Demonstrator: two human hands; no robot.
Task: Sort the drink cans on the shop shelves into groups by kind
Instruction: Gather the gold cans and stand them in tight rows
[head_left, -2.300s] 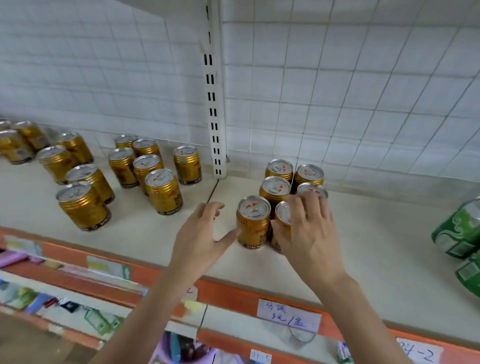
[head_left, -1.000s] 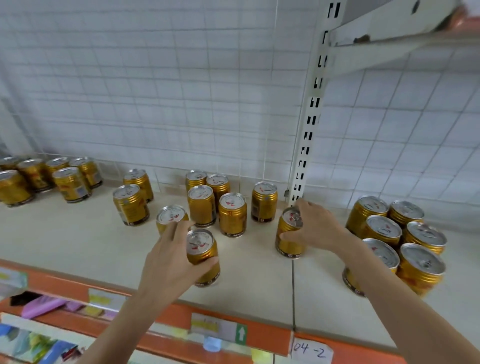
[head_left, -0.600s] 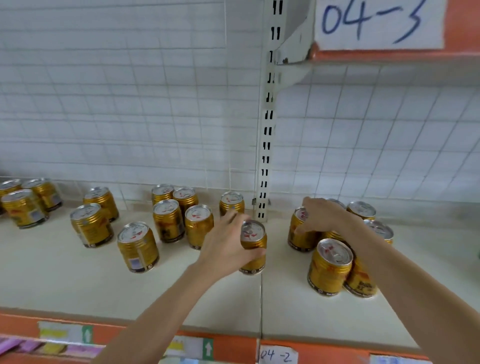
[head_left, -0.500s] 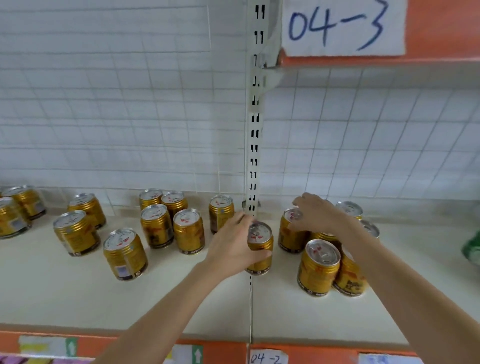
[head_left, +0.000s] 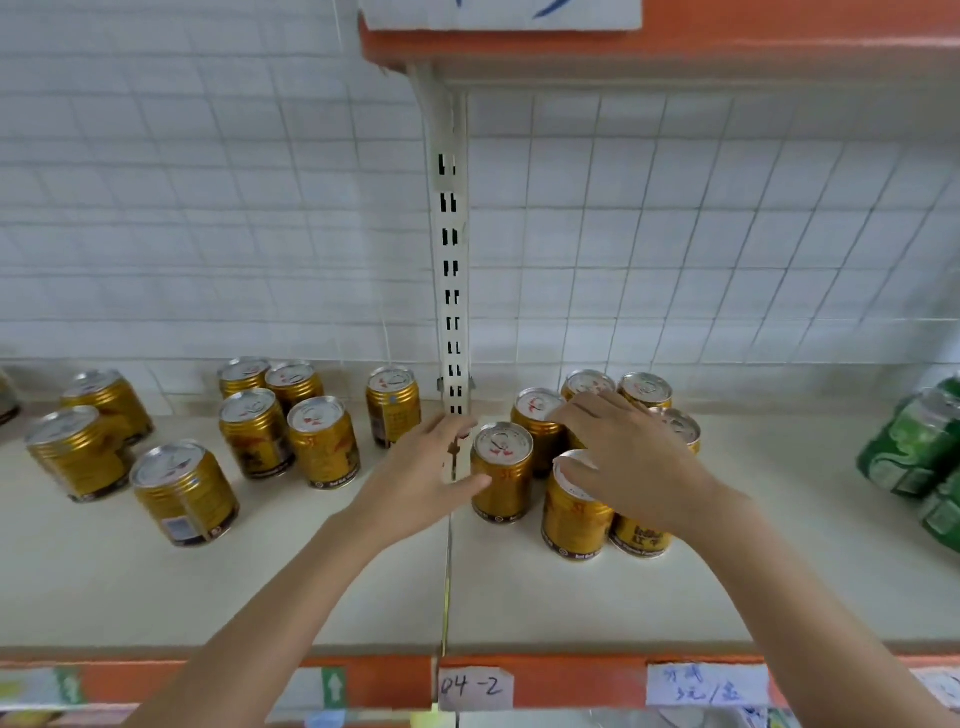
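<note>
Several gold drink cans stand on a cream shelf (head_left: 519, 597). One cluster sits right of the shelf seam, and a loose group of gold cans (head_left: 322, 441) is spread over the left section. A gold can (head_left: 501, 473) stands at the cluster's left edge, just right of the seam. My left hand (head_left: 421, 478) is beside it with fingers straight and the thumb against its side. My right hand (head_left: 628, 457) lies flat over the cluster's tops and hides some of the cans. Green cans (head_left: 914, 447) lie tilted at the far right.
A white slotted upright (head_left: 452, 312) rises from the back of the shelf at the seam. An orange-edged upper shelf (head_left: 727, 36) hangs overhead. A paper label "04-2" (head_left: 470, 686) is stuck on the orange front rail. A white wire grid backs the shelf.
My left hand has carried the gold can right across the seam to the cluster and loosened its grip. My right hand shifted from a back can to lie over the cluster's tops.
</note>
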